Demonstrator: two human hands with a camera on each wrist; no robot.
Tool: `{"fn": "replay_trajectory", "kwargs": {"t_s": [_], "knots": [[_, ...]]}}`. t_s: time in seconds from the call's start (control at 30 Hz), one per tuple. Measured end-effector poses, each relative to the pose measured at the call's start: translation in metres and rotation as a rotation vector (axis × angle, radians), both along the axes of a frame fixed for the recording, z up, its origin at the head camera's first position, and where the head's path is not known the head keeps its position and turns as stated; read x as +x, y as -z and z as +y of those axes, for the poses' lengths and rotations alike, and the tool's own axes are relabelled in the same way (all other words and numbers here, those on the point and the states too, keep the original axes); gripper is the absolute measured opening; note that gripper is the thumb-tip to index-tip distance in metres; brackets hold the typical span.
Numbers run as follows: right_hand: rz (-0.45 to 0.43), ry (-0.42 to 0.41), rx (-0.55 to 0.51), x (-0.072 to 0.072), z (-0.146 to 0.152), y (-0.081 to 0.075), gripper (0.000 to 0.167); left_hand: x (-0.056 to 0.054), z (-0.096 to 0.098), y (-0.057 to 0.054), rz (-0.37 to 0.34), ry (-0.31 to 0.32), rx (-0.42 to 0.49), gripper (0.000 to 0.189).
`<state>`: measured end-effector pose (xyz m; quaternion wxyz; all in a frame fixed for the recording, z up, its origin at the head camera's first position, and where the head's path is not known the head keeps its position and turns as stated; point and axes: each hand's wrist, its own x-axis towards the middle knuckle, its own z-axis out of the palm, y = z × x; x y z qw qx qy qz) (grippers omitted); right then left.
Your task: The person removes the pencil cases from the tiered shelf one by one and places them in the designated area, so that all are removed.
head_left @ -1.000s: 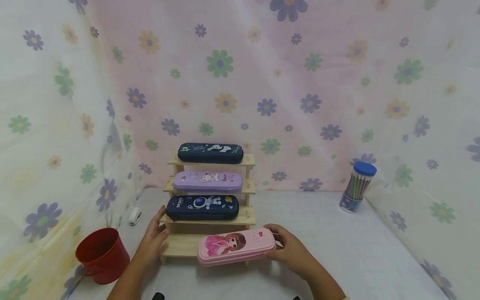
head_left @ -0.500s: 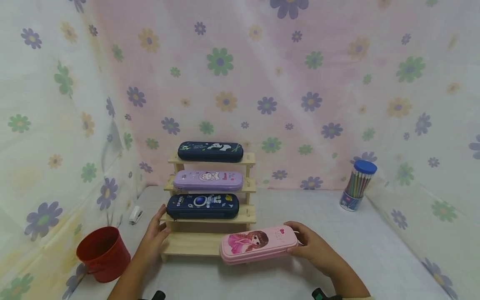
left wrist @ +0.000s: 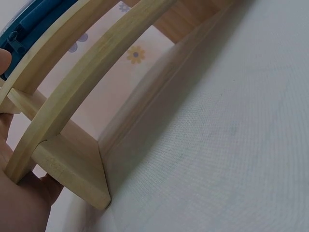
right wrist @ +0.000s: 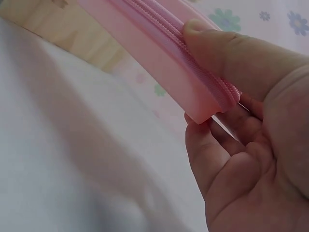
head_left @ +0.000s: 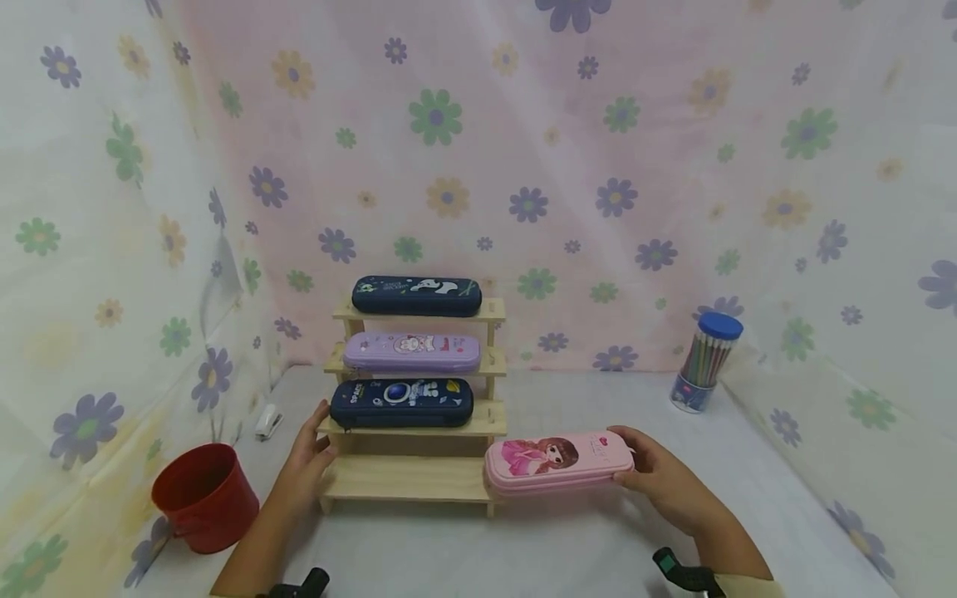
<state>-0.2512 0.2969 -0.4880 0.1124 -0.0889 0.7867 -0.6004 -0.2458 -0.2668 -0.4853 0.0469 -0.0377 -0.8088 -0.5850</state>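
Observation:
A pink pencil case with a printed girl is held off the table, just right of a tiered wooden rack. My right hand pinches its right end; in the right wrist view the thumb lies along the zipper of the pink pencil case and fingers support it from below. My left hand grips the left side of the rack, its fingers about the wooden boards. Higher tiers carry a navy space pencil case, a lilac pencil case and a navy panda pencil case.
A red pot stands left of the rack. Behind it lies a small white stapler-like object. At the far right, a blue-lidded tub of pencils stands on the white-covered table. Flowered cloth surrounds the table.
My right hand has carried the pink pencil case rightward, away from the lowest tier, leaving that board uncovered. My left hand stays at the rack's left side.

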Motion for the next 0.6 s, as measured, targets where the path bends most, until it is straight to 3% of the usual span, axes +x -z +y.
{"fn": "replay_trajectory", "kwargs": {"t_s": [0.33,0.6], "knots": [[0.008,0.072,0.049,-0.012,0.026,-0.002,0.088,-0.003,0.001,-0.002,-0.017,0.0,0.067,0.072],[-0.052,0.158,0.192,-0.033,0.037,0.011,0.093,-0.001,0.001,0.0,-0.015,0.012,0.079,0.071]]}}
